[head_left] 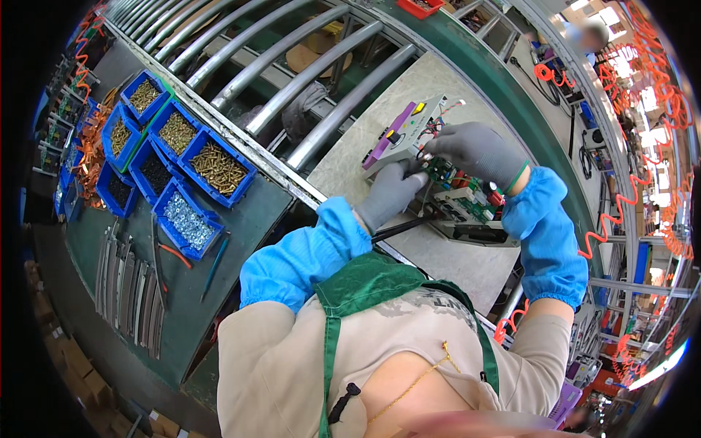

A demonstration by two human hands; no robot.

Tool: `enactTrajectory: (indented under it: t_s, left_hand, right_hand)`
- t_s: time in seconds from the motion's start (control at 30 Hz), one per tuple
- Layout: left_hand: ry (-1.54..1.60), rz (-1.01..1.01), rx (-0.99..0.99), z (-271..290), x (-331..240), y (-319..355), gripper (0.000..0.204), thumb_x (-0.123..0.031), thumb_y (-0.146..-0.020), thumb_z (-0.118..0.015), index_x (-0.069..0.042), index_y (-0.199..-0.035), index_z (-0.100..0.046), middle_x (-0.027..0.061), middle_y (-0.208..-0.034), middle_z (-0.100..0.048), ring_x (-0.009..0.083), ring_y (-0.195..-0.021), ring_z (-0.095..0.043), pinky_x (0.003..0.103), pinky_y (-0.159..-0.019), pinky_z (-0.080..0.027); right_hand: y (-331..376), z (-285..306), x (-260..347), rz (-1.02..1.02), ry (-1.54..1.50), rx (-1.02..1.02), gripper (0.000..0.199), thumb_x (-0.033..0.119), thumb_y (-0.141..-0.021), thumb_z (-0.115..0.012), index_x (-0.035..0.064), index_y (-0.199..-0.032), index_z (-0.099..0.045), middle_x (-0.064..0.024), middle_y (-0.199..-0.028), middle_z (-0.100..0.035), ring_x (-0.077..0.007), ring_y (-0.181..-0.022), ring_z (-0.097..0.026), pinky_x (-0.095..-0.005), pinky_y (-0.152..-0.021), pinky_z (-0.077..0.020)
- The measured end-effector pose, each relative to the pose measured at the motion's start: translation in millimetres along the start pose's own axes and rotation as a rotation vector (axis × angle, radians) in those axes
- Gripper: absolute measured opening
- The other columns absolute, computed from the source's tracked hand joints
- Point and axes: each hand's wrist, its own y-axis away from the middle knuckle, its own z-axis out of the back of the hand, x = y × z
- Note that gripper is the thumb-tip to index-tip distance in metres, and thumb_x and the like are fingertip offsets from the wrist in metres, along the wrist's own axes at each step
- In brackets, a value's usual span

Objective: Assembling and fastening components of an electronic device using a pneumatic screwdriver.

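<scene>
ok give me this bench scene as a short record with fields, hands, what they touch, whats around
left hand: gloved left hand rests on the open grey device, fingers curled
right hand: gloved right hand on the green circuit board inside it
tool: a dark thin tool lies by the left wrist; which hand grips it cannot be told
support: speckled board on a roller conveyor
nearby: blue bins of screws to the left, metal strips on the dark bench

Open grey electronic unit (438, 171) with purple side panel and exposed green circuit board (467, 197), lying flat and askew on pale board (350, 164), right of centre, beneath both gloved hands.
</scene>
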Motion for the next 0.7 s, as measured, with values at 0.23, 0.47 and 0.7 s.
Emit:
enactTrajectory:
  t_s: [0.23,0.47,0.7]
  left_hand:
    - [-0.010,-0.116,-0.029,3,-3,13,0.028,-0.019,-0.087,-0.056,0.005,-0.102,-0.060,0.0083,-0.085,-0.064,0.0146,-0.070,-0.058,0.027,-0.063,-0.048]
    - [0.440,0.154,0.112,3,-5,9,0.023,-0.020,-0.092,-0.048,-0.002,-0.094,-0.060,0.0030,-0.075,-0.060,0.0097,-0.061,-0.055,0.023,-0.053,-0.044]
    - [0.157,0.347,0.319,21,-5,4,0.023,-0.020,-0.089,-0.047,-0.002,-0.097,-0.060,0.0038,-0.075,-0.060,0.0108,-0.060,-0.057,0.025,-0.048,-0.044]
  right_hand:
    - [0,-3,26,-0.036,0.207,0.060,0.018,0.017,-0.078,-0.063,0.0159,-0.096,-0.066,-0.0043,-0.089,-0.061,-0.0250,-0.085,-0.060,-0.0385,-0.069,-0.0485]
    - [7,-15,20,-0.028,0.088,-0.056,0.014,0.020,-0.079,-0.063,0.0139,-0.092,-0.064,-0.0058,-0.088,-0.061,-0.0259,-0.084,-0.059,-0.0388,-0.069,-0.0477]
    - [8,-15,18,-0.161,0.092,-0.083,0.013,0.018,-0.077,-0.062,0.0143,-0.089,-0.065,-0.0066,-0.088,-0.060,-0.0262,-0.082,-0.060,-0.0390,-0.068,-0.0483]
